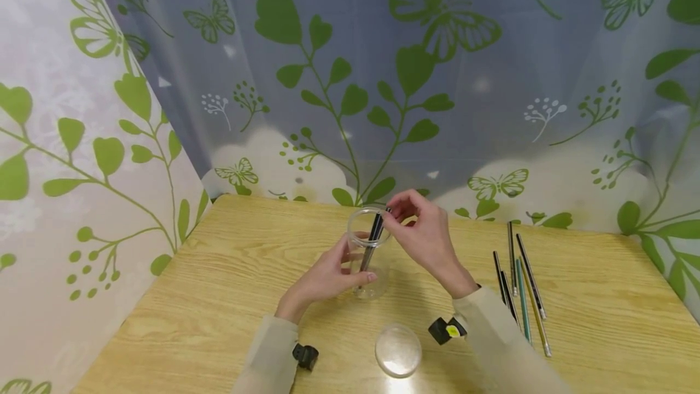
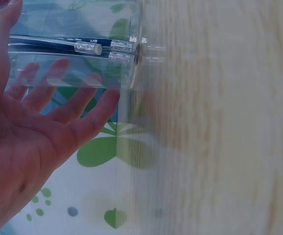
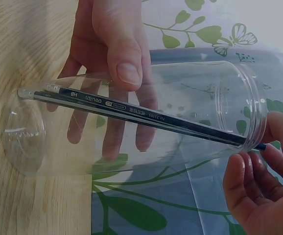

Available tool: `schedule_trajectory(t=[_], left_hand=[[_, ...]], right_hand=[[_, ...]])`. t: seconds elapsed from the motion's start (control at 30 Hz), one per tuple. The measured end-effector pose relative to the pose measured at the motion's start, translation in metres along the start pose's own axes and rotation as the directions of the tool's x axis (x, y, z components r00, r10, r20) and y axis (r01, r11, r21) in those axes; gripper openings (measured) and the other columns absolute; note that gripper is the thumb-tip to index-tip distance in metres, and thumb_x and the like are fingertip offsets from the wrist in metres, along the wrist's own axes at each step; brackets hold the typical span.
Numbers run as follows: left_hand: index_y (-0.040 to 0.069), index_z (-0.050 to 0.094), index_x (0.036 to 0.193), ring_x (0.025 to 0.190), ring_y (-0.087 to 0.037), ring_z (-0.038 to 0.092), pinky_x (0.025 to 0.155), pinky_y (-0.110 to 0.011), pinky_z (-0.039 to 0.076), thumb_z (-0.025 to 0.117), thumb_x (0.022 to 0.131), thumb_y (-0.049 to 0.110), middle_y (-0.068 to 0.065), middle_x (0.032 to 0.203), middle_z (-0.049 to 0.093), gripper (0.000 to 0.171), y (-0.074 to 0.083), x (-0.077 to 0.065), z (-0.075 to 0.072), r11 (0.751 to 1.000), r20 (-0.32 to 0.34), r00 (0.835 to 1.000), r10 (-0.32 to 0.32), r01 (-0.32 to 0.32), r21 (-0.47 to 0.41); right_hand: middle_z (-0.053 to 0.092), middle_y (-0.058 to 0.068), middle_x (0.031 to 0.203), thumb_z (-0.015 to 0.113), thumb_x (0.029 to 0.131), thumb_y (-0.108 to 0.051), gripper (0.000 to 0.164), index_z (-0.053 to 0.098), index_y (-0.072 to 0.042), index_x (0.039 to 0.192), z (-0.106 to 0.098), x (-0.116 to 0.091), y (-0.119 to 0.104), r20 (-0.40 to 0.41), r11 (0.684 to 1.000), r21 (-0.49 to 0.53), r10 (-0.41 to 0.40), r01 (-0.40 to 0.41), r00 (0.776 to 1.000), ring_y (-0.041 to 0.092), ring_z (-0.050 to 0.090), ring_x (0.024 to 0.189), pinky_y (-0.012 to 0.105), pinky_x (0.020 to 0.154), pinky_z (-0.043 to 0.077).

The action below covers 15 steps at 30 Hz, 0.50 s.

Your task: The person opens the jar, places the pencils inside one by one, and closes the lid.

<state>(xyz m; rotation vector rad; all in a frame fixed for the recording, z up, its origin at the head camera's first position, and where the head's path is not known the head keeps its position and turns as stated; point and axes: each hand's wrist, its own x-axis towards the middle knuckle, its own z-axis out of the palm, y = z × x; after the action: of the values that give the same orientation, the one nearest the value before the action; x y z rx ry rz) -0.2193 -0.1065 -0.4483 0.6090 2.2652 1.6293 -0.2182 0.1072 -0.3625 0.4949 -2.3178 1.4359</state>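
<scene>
A clear plastic jar (image 1: 384,269) stands open-topped on the table, and my left hand (image 1: 324,272) grips it, thumb on the near side and fingers behind. Inside it, dark pencils (image 3: 146,113) lean with their eraser ends (image 2: 122,57) down at the base. At the jar's rim (image 3: 253,105), my right hand (image 1: 423,233) pinches the upper end of a dark pencil between thumb and fingers. That pencil's tip pokes just past the mouth in the right wrist view; the fingers partly hide it.
A round clear lid (image 1: 398,351) lies on the table (image 1: 219,321) in front of the jar. To the right several loose pencils lie side by side: black ones (image 1: 530,275), a teal one (image 1: 523,300) and a yellow one (image 1: 536,306). A patterned curtain (image 1: 339,138) hangs behind the table.
</scene>
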Motion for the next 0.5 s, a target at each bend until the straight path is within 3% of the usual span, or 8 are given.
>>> schedule_trajectory(t=[0.5], left_hand=[[0.034,0.036,0.153,0.144,-0.038,0.046,0.113,-0.053,0.048,0.079,0.092,0.032,0.001,0.159,0.043,0.075,-0.0011,0.0005,-0.0006,1.000,0.001,1.000,0.007,-0.007,0.015]], right_hand=[[0.070,0.004,0.084,0.076,0.091,-0.013,0.007,0.075,-0.011,0.097,0.0025,0.0022,0.0020,-0.002,0.999,-0.039,0.015,-0.015,1.000,0.014,0.065,0.076,0.020,0.068,0.055]])
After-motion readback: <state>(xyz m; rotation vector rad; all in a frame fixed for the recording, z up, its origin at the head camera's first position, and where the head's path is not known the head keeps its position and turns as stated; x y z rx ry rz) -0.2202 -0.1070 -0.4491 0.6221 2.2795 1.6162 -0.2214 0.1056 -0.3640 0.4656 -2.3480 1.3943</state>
